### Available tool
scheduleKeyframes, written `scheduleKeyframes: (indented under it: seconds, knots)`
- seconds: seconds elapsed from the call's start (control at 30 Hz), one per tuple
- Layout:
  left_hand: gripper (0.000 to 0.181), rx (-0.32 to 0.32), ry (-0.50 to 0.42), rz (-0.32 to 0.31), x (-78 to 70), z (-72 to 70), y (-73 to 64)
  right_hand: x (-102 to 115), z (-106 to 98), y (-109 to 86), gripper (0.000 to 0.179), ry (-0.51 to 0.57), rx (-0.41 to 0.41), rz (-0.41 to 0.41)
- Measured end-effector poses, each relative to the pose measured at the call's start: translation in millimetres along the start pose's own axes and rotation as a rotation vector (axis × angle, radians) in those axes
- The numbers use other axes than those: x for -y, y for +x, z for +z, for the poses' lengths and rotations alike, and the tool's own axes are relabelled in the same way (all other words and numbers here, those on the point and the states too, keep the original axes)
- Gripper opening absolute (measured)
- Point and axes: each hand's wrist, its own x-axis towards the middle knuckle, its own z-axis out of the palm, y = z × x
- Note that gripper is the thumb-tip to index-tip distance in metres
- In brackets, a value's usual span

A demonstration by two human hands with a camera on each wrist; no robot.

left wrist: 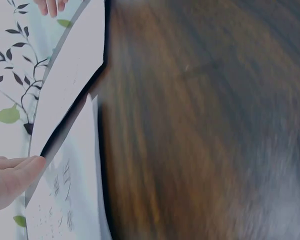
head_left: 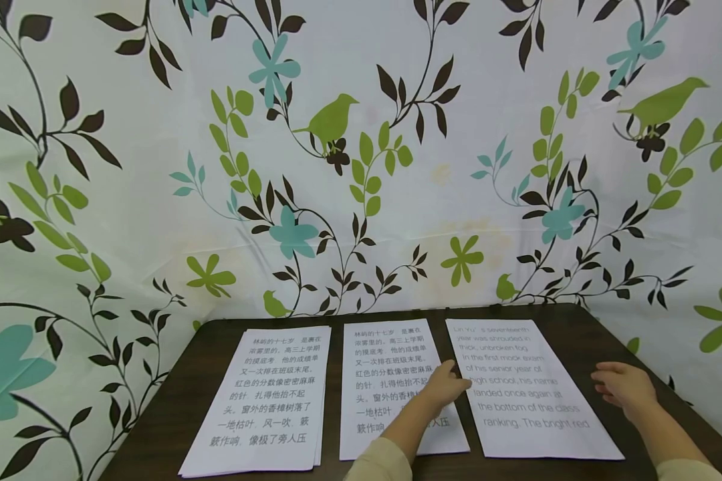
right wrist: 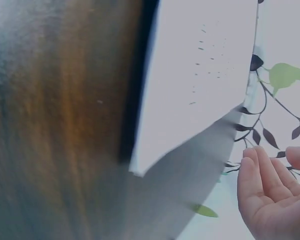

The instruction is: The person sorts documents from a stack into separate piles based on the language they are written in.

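Observation:
A white stack of paper printed with large English text (head_left: 523, 394) lies on the right side of the dark table. My left hand (head_left: 448, 386) reaches over the right part of the middle stack of Chinese-printed paper (head_left: 385, 361), its fingertips right at the left edge of the English stack. In the left wrist view, the thumb (left wrist: 25, 172) is extended by that edge. My right hand (head_left: 626, 387) hovers beyond the English stack's right edge, apart from it. Its fingers (right wrist: 272, 180) are loosely bent in the right wrist view, with nothing between them.
Another Chinese-printed stack (head_left: 265, 401) lies on the left of the table, its sheets slightly misaligned. Bare dark wood (head_left: 331, 401) shows between the stacks. Behind the table hangs a white cloth (head_left: 361, 267) patterned with leaves, flowers and birds.

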Motion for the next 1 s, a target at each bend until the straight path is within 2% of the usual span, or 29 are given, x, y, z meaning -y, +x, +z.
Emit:
scheduleKeyframes:
  seconds: [0.07,0.23,0.3,0.47,0.63,0.73,0.93,1.0]
  knots:
    - [0.057,-0.004,0.007,-0.008,0.5,-6.0,0.4,-5,-2,6.3,0.053,-0.016,0.015,-0.030]
    - [0.057,-0.027,0.006,-0.013,0.0,-22.7,1.2,-56,1,59.3,0.061,-0.111,-0.045,-0.094]
    - [0.057,-0.040,0.003,-0.015,-0.3,-30.2,1.0,-69,4,76.9,0.063,-0.147,-0.068,-0.117]
    - [0.059,-0.050,-0.011,-0.024,0.4,-49.1,2.1,-60,16,91.6,0.070,-0.169,-0.053,-0.173]
    - [0.060,-0.057,-0.014,-0.039,-0.7,-68.2,1.2,-21,35,82.8,0.066,-0.145,-0.015,-0.164]
    - [0.061,-0.065,-0.035,-0.040,-1.2,-78.1,-0.2,-5,48,83.0,0.067,-0.112,0.048,-0.175]
    - [0.060,-0.110,-0.054,-0.031,1.7,-95.7,-6.8,-26,90,127.8,0.072,-0.147,0.065,-0.306]
    - [0.060,-0.131,-0.054,-0.028,3.2,-100.9,-9.4,-22,103,128.1,0.069,-0.145,0.077,-0.338]
